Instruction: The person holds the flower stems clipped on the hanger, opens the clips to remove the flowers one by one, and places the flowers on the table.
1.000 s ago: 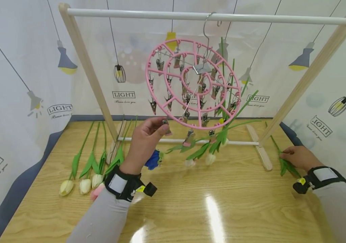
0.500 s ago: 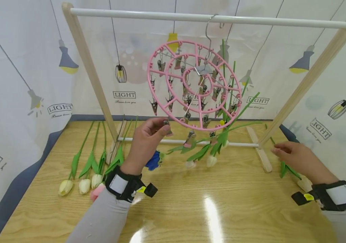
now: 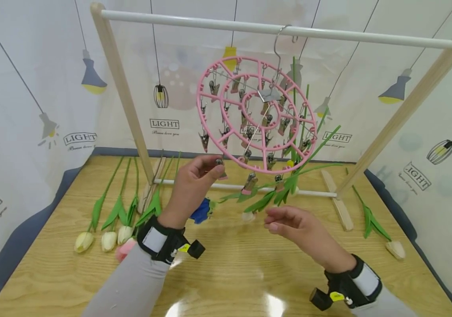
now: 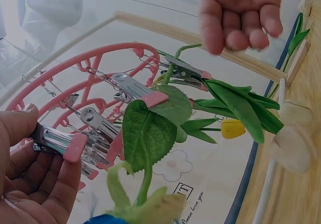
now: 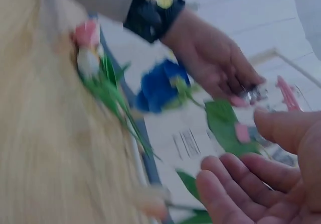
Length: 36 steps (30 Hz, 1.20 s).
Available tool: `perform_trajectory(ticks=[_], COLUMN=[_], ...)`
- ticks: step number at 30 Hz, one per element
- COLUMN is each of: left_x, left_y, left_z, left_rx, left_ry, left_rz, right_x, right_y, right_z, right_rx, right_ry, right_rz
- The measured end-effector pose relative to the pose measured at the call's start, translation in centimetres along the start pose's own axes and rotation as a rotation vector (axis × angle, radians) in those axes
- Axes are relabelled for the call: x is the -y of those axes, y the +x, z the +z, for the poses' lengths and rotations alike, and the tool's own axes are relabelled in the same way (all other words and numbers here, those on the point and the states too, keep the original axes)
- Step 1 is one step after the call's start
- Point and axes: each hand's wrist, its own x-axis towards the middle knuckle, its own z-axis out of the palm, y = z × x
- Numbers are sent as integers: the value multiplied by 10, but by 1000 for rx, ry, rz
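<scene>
Clip (image 4: pixel 62 139): pinched between thumb and fingers of the left hand (image 3: pixel 190 182), just below the near left rim of the ring (image 3: pixel 264 159). Its pink tips are left clear of the fingers; whether they are parted cannot be told. Right hand (image 3: pixel 305 233): held in front of and below the ring, fingers relaxed and half bent, nothing gripped.

Step in hand, as judged: the clip is being readied to take a stem. The levers are best squeezed squarely at their ends, so that the tips are parted evenly. The clip should be steadied without the ring being dragged down; since the ring is hung by a single hook (image 3: pixel 277 48), tilt or swing is likely under a pull. Should a stem be offered, it is best fed straight between the tips, with the squeeze released only once it is seated.

Blue rose (image 3: pixel 200 212): hung under the ring's near rim, just right of the left hand; its leaf should be kept out of the pinch. White bloom (image 3: pixel 248 215): seen below the ring, near the right fingertips; brushing is to be avoided.

Farther out, a pink tulip (image 3: pixel 125 249) and paler ones are laid left of the ring; a white tulip (image 3: pixel 395 249) is laid well right of it.
</scene>
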Motion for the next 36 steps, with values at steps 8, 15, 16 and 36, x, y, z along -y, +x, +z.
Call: perform_trajectory(ticks=[8, 15, 16, 36], left_x=[-2, -2, -2, -2], left_y=[1, 2, 1, -2], left_z=[2, 3, 3, 1], left_rx=[11, 1, 1, 16], left_ry=[19, 49, 45, 6], left_rz=[16, 0, -3, -1], right_x=[1, 4, 4, -7], right_y=[31, 50, 53, 78], right_z=[60, 92, 94, 102], right_rx=[-18, -80, -86, -138], right_ry=[376, 642, 684, 1037], right_rz=[-105, -101, -112, -327])
